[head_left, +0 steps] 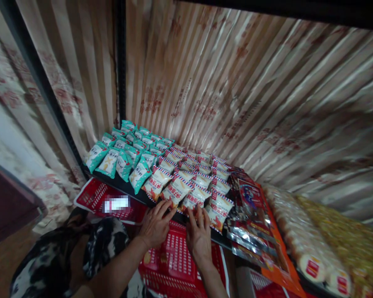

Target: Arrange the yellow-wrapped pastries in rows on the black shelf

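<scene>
My left hand (156, 223) rests at the shelf's front edge, fingers stretched forward and touching the front white-and-red snack packets (177, 189). My right hand (199, 234) lies beside it, fingers spread flat against the same front row of packets. Neither hand grips anything. Rows of these white packets with red lettering fill the middle of the dark shelf (129, 188). Teal snack packets (124, 159) stand in rows to their left.
Red plastic baskets (95, 194) sit below the shelf, one under my hands. To the right lie dark foil packs (250, 211), wrapped round cakes (301, 244) and yellow snacks (345, 240). A striped patterned curtain (236, 91) hangs behind. My black-and-white sleeve (49, 260) is bottom left.
</scene>
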The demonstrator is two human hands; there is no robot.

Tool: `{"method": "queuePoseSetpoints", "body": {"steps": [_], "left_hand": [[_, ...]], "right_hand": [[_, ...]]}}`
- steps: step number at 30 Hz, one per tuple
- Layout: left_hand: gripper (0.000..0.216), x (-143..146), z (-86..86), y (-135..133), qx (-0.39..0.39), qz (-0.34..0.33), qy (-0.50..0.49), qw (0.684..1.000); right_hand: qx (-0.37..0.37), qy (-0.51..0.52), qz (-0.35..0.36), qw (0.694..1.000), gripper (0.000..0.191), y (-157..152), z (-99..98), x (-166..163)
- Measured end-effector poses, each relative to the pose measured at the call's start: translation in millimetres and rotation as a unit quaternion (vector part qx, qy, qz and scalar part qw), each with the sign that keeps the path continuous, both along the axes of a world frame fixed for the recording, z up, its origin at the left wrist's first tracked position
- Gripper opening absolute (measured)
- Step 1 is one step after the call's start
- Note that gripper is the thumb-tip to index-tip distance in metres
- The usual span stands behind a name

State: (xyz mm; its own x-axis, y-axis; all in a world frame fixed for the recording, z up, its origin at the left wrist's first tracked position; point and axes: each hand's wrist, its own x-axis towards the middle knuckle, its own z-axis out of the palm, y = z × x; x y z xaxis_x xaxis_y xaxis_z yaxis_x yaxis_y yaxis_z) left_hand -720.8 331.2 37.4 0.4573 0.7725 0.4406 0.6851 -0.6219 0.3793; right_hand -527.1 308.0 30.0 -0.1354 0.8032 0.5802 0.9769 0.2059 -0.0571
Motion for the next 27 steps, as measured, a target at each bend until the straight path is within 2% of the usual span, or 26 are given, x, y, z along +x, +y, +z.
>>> {"method": "queuePoseSetpoints", "body": {"steps": [6, 11, 15, 18, 23, 25, 27], "left_hand": [[0.064, 1.4, -0.3, 4.2, -0.024, -0.011, -0.001, 1.000], [0.060, -3.3, 5.0, 3.7, -0.029, -0.034, -0.010, 0.999], [0.057, -1.2, 8.9, -1.8, -0.017, -0.036, -0.035, 0.999], [0.054, -2.6, 4.4, -3.1, 0.007, 0.017, -0.070, 0.997], [0.052, -22.2, -6.0, 7.7, 0.020, 0.186, -0.173, 0.967], [0.053, -30.4, -8.4, 14.2, 0.003, 0.201, -0.186, 0.962], [0.056, -35.6, -10.1, 19.7, -0.014, 0.178, -0.182, 0.967]], "right_hand": [[0.031, 0.015, 0.019, 0.999, 0.060, -1.2, 5.4, -7.6], [0.037, 0.016, 0.038, 0.998, 0.066, 8.2, 18.2, -32.3], [0.041, 0.012, 0.057, 0.997, 0.069, 21.1, 21.1, -47.7], [0.053, 0.011, 0.056, 0.997, 0.073, 24.8, 19.9, -50.1], [0.050, 0.007, 0.048, 0.998, 0.077, 20.4, 24.6, -58.0], [0.050, -0.001, 0.054, 0.997, 0.078, 21.6, 27.0, -67.3], [0.055, -0.008, 0.059, 0.997, 0.078, 26.7, 27.4, -78.3]]}}
